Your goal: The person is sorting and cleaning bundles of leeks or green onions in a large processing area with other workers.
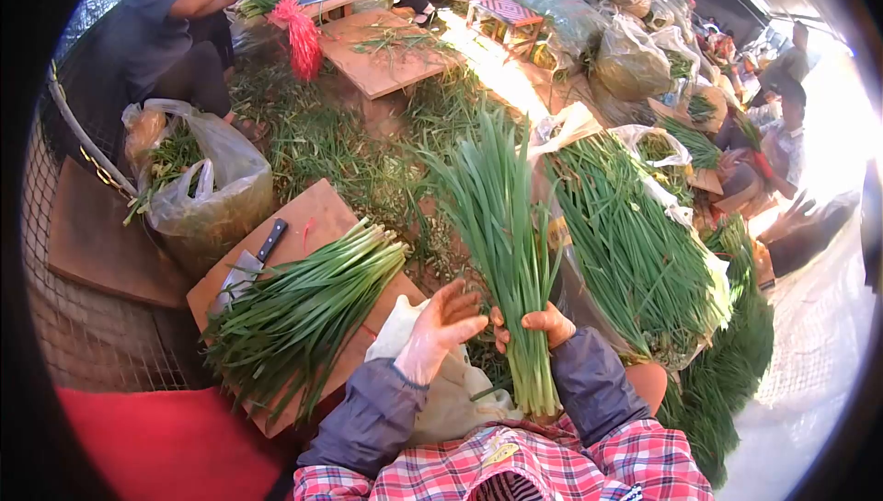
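My right hand (550, 324) is wrapped around a bunch of garlic chives (497, 216), held upright with the leafy tips up and the pale stem ends down near my lap. Just left of the stems, my left hand (443, 328) is open, its fingers apart and holding nothing. To the left, a pile of garlic chives (303, 303) lies across a wooden board (317, 207). Beside that pile rests a cleaver (246, 266) with a dark handle. A large open bag of garlic chives (625, 253) stands to my right.
A plastic bag of greens (216, 193) sits at left. Loose leaves (359, 147) cover the ground ahead. Another person (175, 41) works at the upper left, near a hanging bundle of red ties (299, 36). Full bags (630, 59) and a small stool (506, 18) stand farther back.
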`<state>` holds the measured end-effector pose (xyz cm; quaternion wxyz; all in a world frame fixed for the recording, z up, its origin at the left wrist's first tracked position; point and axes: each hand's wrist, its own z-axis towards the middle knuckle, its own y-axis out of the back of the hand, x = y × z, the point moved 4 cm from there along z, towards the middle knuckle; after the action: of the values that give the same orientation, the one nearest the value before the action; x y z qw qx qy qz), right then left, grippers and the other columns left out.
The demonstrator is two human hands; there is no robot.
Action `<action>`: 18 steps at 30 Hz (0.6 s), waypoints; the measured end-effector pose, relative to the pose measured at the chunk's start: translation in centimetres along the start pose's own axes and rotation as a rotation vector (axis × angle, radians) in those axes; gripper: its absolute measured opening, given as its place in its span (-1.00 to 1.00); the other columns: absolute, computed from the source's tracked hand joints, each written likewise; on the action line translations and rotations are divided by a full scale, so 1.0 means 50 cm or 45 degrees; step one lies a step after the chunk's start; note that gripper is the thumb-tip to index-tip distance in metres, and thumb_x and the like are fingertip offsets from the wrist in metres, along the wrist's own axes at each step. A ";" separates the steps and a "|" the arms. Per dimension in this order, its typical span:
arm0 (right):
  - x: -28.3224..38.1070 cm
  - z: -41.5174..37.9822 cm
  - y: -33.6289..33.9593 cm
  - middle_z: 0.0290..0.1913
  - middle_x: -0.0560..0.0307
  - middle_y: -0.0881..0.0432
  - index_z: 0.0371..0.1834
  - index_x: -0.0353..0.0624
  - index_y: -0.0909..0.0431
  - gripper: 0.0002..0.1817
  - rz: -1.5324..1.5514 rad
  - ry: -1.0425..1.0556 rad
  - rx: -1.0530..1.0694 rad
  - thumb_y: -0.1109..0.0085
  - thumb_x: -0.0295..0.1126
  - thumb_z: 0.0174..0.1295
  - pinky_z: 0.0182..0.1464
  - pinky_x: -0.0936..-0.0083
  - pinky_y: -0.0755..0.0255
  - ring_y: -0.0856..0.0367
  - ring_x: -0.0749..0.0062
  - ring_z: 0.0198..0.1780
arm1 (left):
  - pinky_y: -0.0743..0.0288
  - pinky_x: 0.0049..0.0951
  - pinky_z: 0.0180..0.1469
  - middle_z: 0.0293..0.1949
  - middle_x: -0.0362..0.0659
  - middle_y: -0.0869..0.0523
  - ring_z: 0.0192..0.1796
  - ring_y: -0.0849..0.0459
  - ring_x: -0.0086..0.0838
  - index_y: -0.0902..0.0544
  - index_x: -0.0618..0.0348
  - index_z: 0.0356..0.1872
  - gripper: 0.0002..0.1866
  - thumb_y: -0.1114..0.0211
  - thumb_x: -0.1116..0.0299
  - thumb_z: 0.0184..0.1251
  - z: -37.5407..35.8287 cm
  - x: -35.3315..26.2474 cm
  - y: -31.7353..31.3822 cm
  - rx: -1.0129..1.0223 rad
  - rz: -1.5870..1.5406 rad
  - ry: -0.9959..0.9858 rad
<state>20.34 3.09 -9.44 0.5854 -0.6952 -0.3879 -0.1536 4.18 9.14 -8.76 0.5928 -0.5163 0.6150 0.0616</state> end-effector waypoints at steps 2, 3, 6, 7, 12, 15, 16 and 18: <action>0.000 -0.009 -0.016 -0.20 0.05 -0.57 -0.02 -0.26 -0.46 -0.43 -0.078 -0.011 -0.060 -0.41 -0.23 -0.11 -0.20 0.32 -0.54 -0.58 0.30 -0.23 | -0.27 -0.28 0.27 0.17 0.03 -0.46 0.22 -0.42 -0.27 -0.20 0.30 0.31 -0.22 -0.38 0.24 0.11 0.048 0.062 0.024 0.082 -0.210 0.057; -0.001 -0.012 -0.019 -0.22 0.05 -0.57 -0.02 -0.25 -0.47 -0.43 -0.118 -0.011 -0.087 -0.41 -0.24 -0.11 -0.20 0.33 -0.55 -0.59 0.29 -0.24 | -0.29 -0.28 0.25 0.14 0.01 -0.48 0.20 -0.44 -0.29 -0.23 0.28 0.29 -0.23 -0.39 0.21 0.09 0.062 0.078 0.029 0.126 -0.310 0.081; -0.009 -0.021 -0.016 -0.21 0.08 -0.61 0.00 -0.23 -0.48 -0.45 -0.350 -0.132 -0.131 -0.45 -0.29 -0.09 -0.14 0.40 -0.53 -0.61 0.35 -0.23 | -0.36 -0.31 0.17 0.06 -0.12 -0.55 0.06 -0.53 -0.36 -0.40 0.22 0.17 -0.40 -0.39 0.24 0.11 0.047 0.048 -0.038 0.321 -0.279 0.120; -0.013 -0.028 -0.014 -0.20 0.09 -0.61 0.01 -0.22 -0.48 -0.45 -0.461 -0.150 -0.173 -0.45 -0.30 -0.08 -0.13 0.42 -0.52 -0.61 0.36 -0.22 | -0.37 -0.32 0.16 0.04 -0.14 -0.55 0.04 -0.55 -0.36 -0.42 0.22 0.15 -0.43 -0.38 0.26 0.12 0.043 0.053 -0.052 0.312 -0.279 0.100; -0.020 -0.074 0.016 0.00 0.04 -0.58 0.18 -0.24 -0.37 -0.33 -0.394 -0.345 -0.240 -0.39 -0.38 -0.05 0.08 0.37 -0.45 -0.56 0.28 0.02 | -0.44 -0.26 0.13 -0.01 -0.13 -0.62 0.04 -0.58 -0.30 -0.46 0.23 0.15 -0.46 -0.35 0.42 0.09 0.069 0.098 -0.058 0.156 -0.483 0.197; -0.016 -0.113 0.040 0.06 -0.16 -0.53 0.25 -0.26 -0.29 -0.27 -0.044 -0.246 -0.111 -0.35 -0.39 -0.07 0.08 0.18 -0.51 -0.60 0.02 0.00 | -0.50 -0.22 0.05 -0.02 -0.11 -0.63 0.02 -0.60 -0.27 -0.46 0.24 0.14 -0.48 -0.33 0.47 0.08 0.055 0.103 -0.069 0.283 -0.533 0.296; -0.016 -0.123 0.045 0.07 -0.22 -0.52 0.25 -0.28 -0.27 -0.23 -0.102 -0.243 -0.138 -0.35 -0.35 -0.11 0.06 0.10 -0.51 -0.60 -0.05 -0.01 | -0.53 -0.20 0.01 0.01 -0.08 -0.62 0.02 -0.62 -0.24 -0.46 0.24 0.14 -0.45 -0.35 0.42 0.05 0.056 0.112 -0.072 0.308 -0.466 0.271; -0.023 -0.134 0.046 0.07 -0.22 -0.52 0.26 -0.28 -0.26 -0.21 -0.025 -0.298 -0.047 -0.35 -0.32 -0.11 0.06 0.10 -0.51 -0.60 -0.04 0.00 | -0.49 -0.18 0.08 0.07 -0.06 -0.59 0.08 -0.58 -0.24 -0.45 0.23 0.17 -0.39 -0.37 0.37 0.01 0.063 0.134 -0.072 0.482 -0.416 0.392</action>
<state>22.83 -3.59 -10.02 0.5217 -0.7152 -0.4574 -0.0841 10.40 5.91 -13.06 0.5804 -0.4919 0.6070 -0.2296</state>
